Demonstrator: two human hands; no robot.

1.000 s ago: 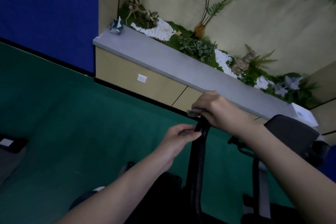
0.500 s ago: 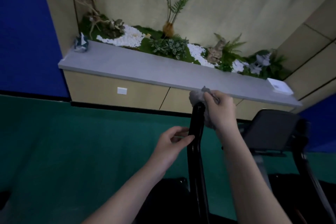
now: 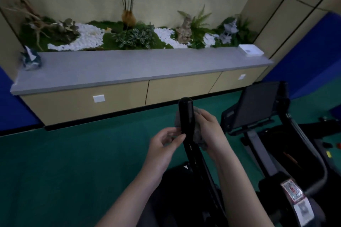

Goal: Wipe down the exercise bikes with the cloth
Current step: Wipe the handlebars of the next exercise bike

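A black upright handle bar [image 3: 186, 114] of the exercise bike rises at centre. A grey cloth [image 3: 199, 135] is wrapped around the bar below its rounded top. My right hand [image 3: 209, 130] grips the cloth against the bar's right side. My left hand [image 3: 166, 143] is at the bar's left side, thumb and fingers pinching the cloth's edge there. The bike's dark console screen [image 3: 256, 104] stands to the right, and its frame with stickers [image 3: 293, 192] runs down to the lower right.
A long grey-topped cabinet [image 3: 129, 68] with a planter of ferns and white pebbles runs along the wall ahead. A white box [image 3: 250, 50] sits at its right end, a small dark figure [image 3: 30, 58] at its left. Green carpet [image 3: 64, 162] covers the floor.
My right hand with the cloth has slid down from the bar's top, which now shows bare. The view has swung and levelled, bringing the console and frame into sight.
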